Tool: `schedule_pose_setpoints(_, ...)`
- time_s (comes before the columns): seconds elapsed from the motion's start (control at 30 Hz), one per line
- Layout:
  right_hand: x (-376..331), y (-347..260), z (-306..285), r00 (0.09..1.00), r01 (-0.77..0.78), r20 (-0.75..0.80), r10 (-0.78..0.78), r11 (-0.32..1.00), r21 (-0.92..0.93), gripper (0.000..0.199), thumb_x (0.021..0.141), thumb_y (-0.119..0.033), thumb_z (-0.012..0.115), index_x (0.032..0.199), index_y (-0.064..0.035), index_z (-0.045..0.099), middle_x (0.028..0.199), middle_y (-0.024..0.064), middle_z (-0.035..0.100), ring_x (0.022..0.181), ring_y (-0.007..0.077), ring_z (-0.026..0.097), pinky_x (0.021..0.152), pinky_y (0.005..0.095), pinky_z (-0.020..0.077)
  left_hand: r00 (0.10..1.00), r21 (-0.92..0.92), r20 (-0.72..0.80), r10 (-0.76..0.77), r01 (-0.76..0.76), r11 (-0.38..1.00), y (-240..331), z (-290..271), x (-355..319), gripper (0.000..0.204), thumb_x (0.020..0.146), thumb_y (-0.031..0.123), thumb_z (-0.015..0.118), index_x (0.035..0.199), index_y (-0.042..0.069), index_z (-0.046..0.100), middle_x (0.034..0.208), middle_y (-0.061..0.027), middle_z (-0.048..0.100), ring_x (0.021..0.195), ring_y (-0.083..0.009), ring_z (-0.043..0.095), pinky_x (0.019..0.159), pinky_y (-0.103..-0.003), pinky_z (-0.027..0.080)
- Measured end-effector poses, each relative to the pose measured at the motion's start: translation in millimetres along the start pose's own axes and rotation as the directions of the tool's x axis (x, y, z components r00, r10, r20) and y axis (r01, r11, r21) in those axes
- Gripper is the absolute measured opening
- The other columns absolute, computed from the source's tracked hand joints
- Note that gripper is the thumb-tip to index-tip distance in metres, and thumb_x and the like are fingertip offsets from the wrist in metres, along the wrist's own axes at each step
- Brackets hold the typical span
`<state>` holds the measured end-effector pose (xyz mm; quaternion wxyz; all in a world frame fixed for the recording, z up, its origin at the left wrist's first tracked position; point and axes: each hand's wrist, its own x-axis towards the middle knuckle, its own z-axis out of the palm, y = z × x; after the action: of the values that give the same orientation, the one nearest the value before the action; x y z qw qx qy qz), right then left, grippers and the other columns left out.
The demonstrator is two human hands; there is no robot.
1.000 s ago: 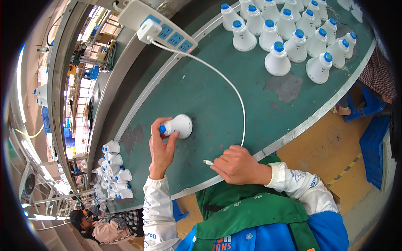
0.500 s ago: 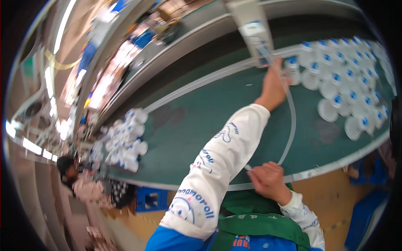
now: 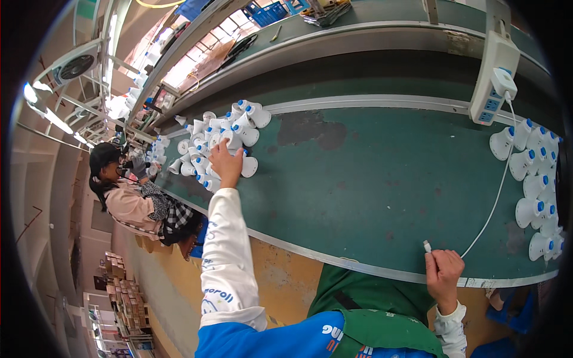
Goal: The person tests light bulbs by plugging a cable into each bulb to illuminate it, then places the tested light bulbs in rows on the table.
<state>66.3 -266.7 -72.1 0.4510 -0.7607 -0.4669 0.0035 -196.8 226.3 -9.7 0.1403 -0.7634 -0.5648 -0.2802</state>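
At the left end of the green work surface, my left hand (image 3: 226,165) reaches into a cluster of white, flared plastic pieces with blue tips. Its fingers close around one white flared piece (image 3: 231,140), partly hidden by the hand. Near the front edge, my right hand (image 3: 444,271) is closed on a white cable (image 3: 493,206), whose plug end (image 3: 427,246) sticks up past the thumb. The cable curves up to a white charger (image 3: 503,80) plugged into a power strip (image 3: 492,83) at the far right.
More white flared pieces with blue tips (image 3: 529,213) stand grouped at the right end of the table. A seated person (image 3: 128,197) works at the far left. A raised rail (image 3: 370,102) runs along the back of the green surface (image 3: 352,191).
My left hand has gone from beside the power strip to the left cluster and taken hold of a piece there. My right hand still holds the cable. The view has turned left.
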Motion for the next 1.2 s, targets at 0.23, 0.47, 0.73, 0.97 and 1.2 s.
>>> schedule_pose_setpoints(0.23, 16.0, -17.7, -0.5, 0.978, -0.206, -0.006, 0.207, 0.976, 0.072, 0.007, 0.083, -0.006, 0.064, 0.079, -0.0019, 0.060, 0.059, 0.0097, 0.051, 0.051, 0.0261, 0.050, 0.050, 0.0360, 0.0374, 0.927, -0.427, 0.283, 0.248, -0.111, 0.898, 9.1, -23.0, -15.0, 0.030, 0.078, 0.019, 0.073, 0.104, 0.006, 0.066, 0.089, -0.0129, 0.067, 0.078, -0.0249, 0.063, 0.071, -0.035, 0.050)
schedule_pose_setpoints(0.47, 69.0, -72.8, 41.9, 0.986, -0.101, 0.154, 0.056, 0.948, 0.301, 0.010, 0.085, -0.013, 0.064, 0.088, -0.0031, 0.062, 0.061, 0.0117, 0.056, 0.052, 0.0261, 0.055, 0.051, 0.0359, 0.0407, 0.790, -0.572, 0.086, 0.608, -0.460, 0.679, 165.5, -61.2, -81.9, 0.035, 0.077, 0.038, 0.075, 0.080, 0.007, 0.060, 0.063, -0.0084, 0.062, 0.056, -0.0258, 0.060, 0.052, -0.035, 0.045)
schedule_pose_setpoints(0.73, 99.3, -73.1, 80.3, 0.868, -0.489, 0.306, 0.390, 0.775, 0.401, 0.029, 0.088, -0.028, 0.059, 0.081, -0.0004, 0.064, 0.062, 0.0130, 0.060, 0.056, 0.0286, 0.057, 0.055, 0.0398, 0.0414, 0.613, -0.667, 0.265, 0.744, -0.441, 0.601, 206.5, -68.0, -107.5, 0.037, 0.084, 0.042, 0.066, 0.086, 0.005, 0.058, 0.073, -0.0091, 0.063, 0.061, -0.0277, 0.059, 0.057, -0.036, 0.046)
schedule_pose_setpoints(0.97, 98.9, -69.5, 103.9, 0.880, -0.469, 0.282, 0.381, 0.788, 0.398, 0.029, 0.088, -0.026, 0.058, 0.081, 0.0007, 0.065, 0.067, 0.0160, 0.064, 0.062, 0.0323, 0.061, 0.057, 0.0420, 0.0437, 0.586, -0.910, 0.226, 0.778, -0.158, 0.384, 184.7, -59.6, -124.5, 0.035, 0.098, 0.033, 0.046, 0.091, 0.003, 0.063, 0.087, -0.0129, 0.061, 0.071, -0.0293, 0.059, 0.064, -0.037, 0.046)
schedule_pose_setpoints(1.2, 96.1, -72.8, 108.2, 0.874, -0.486, 0.253, 0.415, 0.740, 0.465, 0.027, 0.090, -0.022, 0.060, 0.082, 0.0033, 0.064, 0.058, 0.0037, 0.053, 0.055, 0.0093, 0.044, 0.051, 0.0298, 0.0366, 0.603, -0.911, 0.126, 0.788, -0.245, 0.333, 183.9, -48.5, -130.1, 0.039, 0.101, 0.025, 0.035, 0.089, -0.002, 0.062, 0.085, -0.0136, 0.061, 0.071, -0.0260, 0.056, 0.065, -0.033, 0.045)
